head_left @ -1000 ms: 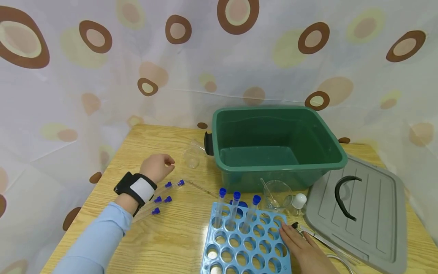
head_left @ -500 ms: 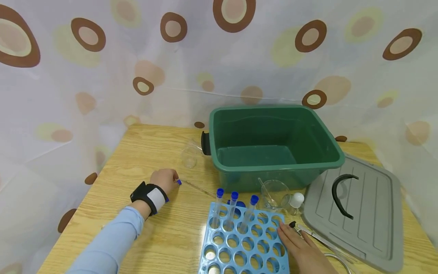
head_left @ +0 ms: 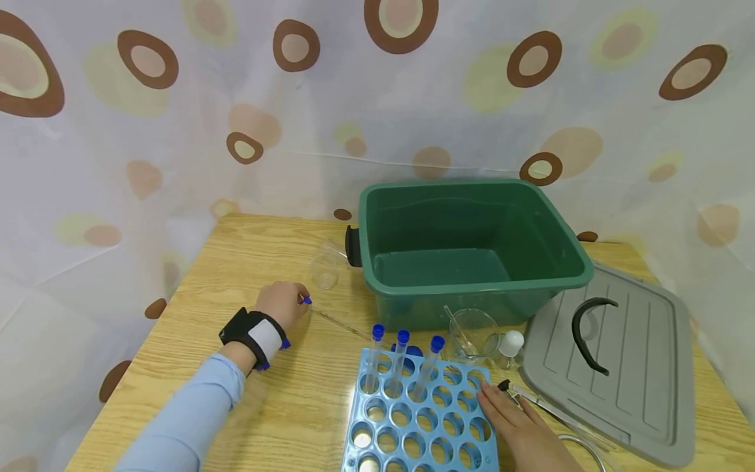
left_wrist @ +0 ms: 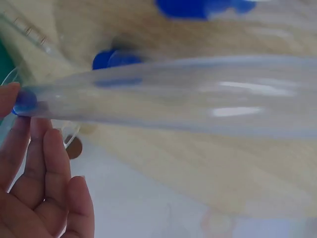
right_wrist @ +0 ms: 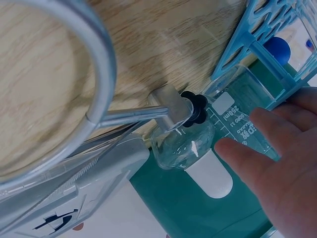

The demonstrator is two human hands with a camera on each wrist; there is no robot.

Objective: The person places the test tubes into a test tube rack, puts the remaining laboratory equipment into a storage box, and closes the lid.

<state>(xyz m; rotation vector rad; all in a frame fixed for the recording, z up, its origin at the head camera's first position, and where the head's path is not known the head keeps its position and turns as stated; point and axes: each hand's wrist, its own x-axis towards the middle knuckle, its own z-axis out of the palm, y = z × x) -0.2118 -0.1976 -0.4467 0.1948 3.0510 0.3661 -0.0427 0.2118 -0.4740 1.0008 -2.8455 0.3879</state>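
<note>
Your left hand (head_left: 280,305), left of centre in the head view, is clamped at thumb and fingertips on the blue cap (left_wrist: 25,101) of a clear tube (left_wrist: 188,96); in the left wrist view that tube runs from the left edge across to the right. Your lower fingers there curl loosely, off the tube. More blue caps (left_wrist: 116,64) sit near its upper side in that view.

Your right hand (head_left: 522,436), lower right of the head view, isn't clamped on anything: fingers extended, touching the right edge of the blue rack (head_left: 415,429), bottom centre. Three capped tubes (head_left: 400,360) stand in its far row. Beaker (head_left: 472,334) and white-topped bottle (head_left: 511,344) are just beyond. Your hands are well apart.
</note>
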